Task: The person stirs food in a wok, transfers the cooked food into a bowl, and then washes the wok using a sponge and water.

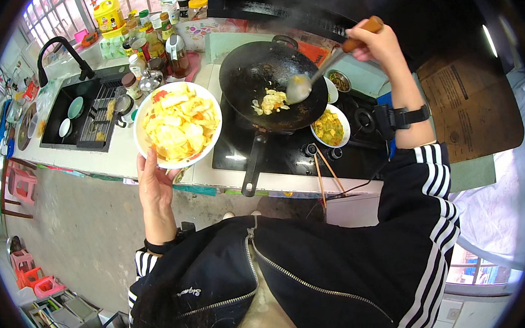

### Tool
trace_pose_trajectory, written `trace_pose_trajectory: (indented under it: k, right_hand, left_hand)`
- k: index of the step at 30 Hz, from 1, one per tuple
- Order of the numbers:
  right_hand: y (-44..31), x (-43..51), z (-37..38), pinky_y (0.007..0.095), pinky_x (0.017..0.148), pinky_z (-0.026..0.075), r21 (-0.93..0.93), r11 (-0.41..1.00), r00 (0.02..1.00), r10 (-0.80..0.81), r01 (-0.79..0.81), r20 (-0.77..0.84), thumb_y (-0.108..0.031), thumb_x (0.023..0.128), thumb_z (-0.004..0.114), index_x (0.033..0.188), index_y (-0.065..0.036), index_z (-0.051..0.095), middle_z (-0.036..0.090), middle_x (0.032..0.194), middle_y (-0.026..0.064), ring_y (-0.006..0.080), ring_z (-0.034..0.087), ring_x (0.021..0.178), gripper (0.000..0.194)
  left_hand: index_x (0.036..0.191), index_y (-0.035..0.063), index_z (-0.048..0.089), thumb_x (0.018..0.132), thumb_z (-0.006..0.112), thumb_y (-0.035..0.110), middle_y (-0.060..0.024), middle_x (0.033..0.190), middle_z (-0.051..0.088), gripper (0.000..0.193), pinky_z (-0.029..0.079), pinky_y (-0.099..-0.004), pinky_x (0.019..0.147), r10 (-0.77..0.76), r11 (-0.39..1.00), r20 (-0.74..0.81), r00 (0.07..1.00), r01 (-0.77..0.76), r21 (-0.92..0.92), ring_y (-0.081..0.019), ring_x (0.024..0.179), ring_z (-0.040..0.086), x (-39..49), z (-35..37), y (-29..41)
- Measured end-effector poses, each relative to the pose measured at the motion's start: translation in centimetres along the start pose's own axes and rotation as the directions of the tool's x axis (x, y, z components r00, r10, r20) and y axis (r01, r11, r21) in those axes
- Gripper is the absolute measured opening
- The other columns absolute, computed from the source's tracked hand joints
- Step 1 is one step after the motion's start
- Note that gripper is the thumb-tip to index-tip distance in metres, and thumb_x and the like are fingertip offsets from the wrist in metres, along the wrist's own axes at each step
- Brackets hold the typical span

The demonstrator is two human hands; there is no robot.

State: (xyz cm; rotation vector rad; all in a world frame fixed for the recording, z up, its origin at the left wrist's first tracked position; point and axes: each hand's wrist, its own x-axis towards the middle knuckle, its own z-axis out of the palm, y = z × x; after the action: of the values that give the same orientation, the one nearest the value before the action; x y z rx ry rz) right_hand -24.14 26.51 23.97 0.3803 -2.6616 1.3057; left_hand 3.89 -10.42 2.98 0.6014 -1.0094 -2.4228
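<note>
My left hand (154,182) grips the near rim of a white bowl (140,140), thumb on the side. Sliced cabbage with bits of red (181,124) is heaped in it, and the bowl is held up over the counter's front. My right hand (374,42) is closed around the wooden handle of a metal ladle (301,89). The ladle's head rests in a black wok (243,70), touching a small heap of cooked cabbage (273,101) at the bottom. The wok stands on the left side of a black gas stove (280,158), its long handle pointing towards me.
A bowl of yellow-green food (331,126) sits right of the wok, near a metal bowl (339,81). Wooden chopsticks (330,173) jut over the stove's front edge. Sauce bottles (156,42) crowd the back left by the black sink (53,131). Cardboard (471,106) leans at right.
</note>
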Motion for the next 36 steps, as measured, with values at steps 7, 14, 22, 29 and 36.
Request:
trace_pose_trajectory:
  k: [7,14,22,29,36]
  right_hand:
    - [8.9,-0.3,-4.7,0.0282,0.046,0.057,0.197,0.945,0.963,0.270,-0.259,-0.026,-0.024,0.082,0.072,0.095,0.002,0.064,0.070,0.077,0.0155,0.0177,0.067,0.053,0.030]
    - [22.3,-7.8,5.9,0.0340,0.075,0.061,0.809,0.453,0.905,0.369,-0.374,0.212,-0.016,0.088,0.068,0.108,-0.001,0.058,0.068,0.099,0.0206,0.0272,0.070,0.083,0.028]
    - [22.2,-8.2,8.5,0.0369,0.076,0.061,0.884,0.353,0.909,0.385,-0.306,0.161,-0.015,0.086,0.069,0.108,-0.001,0.057,0.067,0.100,0.0216,0.0319,0.069,0.087,0.029]
    - [21.0,-9.4,9.2,0.0358,0.077,0.061,0.898,0.318,0.904,0.393,-0.305,0.168,-0.017,0.088,0.066,0.107,0.000,0.059,0.067,0.101,0.0214,0.0310,0.069,0.087,0.027]
    - [17.7,-13.3,8.0,0.0345,0.077,0.061,0.925,0.309,0.914,0.397,-0.222,0.087,-0.016,0.089,0.065,0.106,0.001,0.060,0.067,0.101,0.0211,0.0293,0.069,0.088,0.025]
  left_hand:
    - [0.134,0.0081,0.044,0.091,0.067,0.025,-0.0141,0.125,0.059,0.052,0.064,-0.0382,0.069,0.024,1.000,0.003,1.000,-0.024,-0.003,-0.0274,0.107,0.065,-0.1,0.3,0.0]
    - [0.138,0.0088,0.040,0.091,0.067,0.030,-0.0145,0.129,0.057,0.057,0.063,-0.0387,0.074,0.023,0.998,0.007,1.000,-0.023,0.066,-0.0280,0.111,0.063,-0.2,0.2,0.5]
    - [0.129,0.0098,0.046,0.090,0.069,0.030,-0.0122,0.119,0.062,0.049,0.064,-0.0372,0.067,0.016,0.994,-0.019,1.000,-0.014,0.105,-0.0241,0.102,0.067,-0.3,1.0,1.0]
    - [0.128,0.0077,0.045,0.090,0.069,0.031,-0.0130,0.115,0.063,0.051,0.063,-0.0359,0.065,-0.002,0.994,0.002,1.000,0.002,0.109,-0.0236,0.099,0.068,-0.4,1.7,1.1]
    - [0.126,0.0062,0.044,0.089,0.069,0.032,-0.0147,0.114,0.062,0.051,0.063,-0.0356,0.064,-0.047,0.989,0.022,0.999,0.044,0.143,-0.0247,0.094,0.068,0.6,1.9,1.3]
